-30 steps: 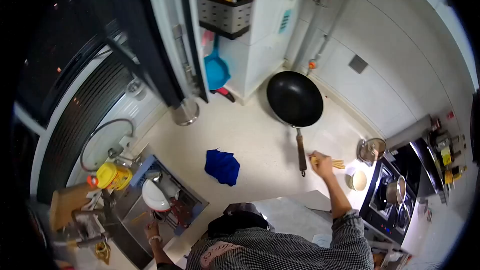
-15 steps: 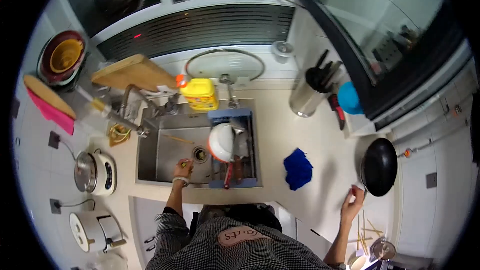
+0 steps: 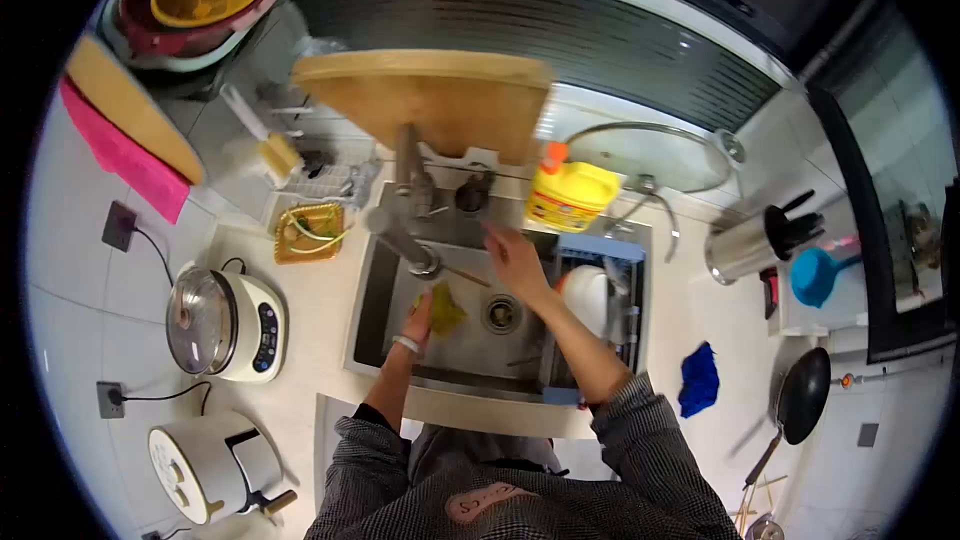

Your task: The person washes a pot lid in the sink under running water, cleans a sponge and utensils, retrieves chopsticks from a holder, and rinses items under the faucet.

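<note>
My left hand (image 3: 418,322) is over the left half of the steel sink (image 3: 470,380), closed on a yellow-green cloth (image 3: 447,308) that hangs from its fingers. Stretched across the sink, my right hand (image 3: 514,260) is at its back edge with nothing visible in it and its fingers extended, slightly blurred. Nearest to it are a dark cup (image 3: 472,195) and the faucet (image 3: 405,240). Below that hand, a wooden chopstick (image 3: 466,277) lies in the sink near the drain (image 3: 501,314). My right forearm partly covers a white bowl (image 3: 585,300) in the blue dish rack (image 3: 600,246).
A large cutting board (image 3: 430,90) and a yellow detergent jug (image 3: 575,195) stand behind the sink. To the right are a blue cloth (image 3: 699,380) and a black frying pan (image 3: 805,395) tilted by the wall. An electric pot (image 3: 250,325) and a rice cooker (image 3: 215,465) stand left.
My right hand has left the frying pan at the right and moved left across the sink to its back edge. My left hand now shows the cloth hanging. The view has turned left.
</note>
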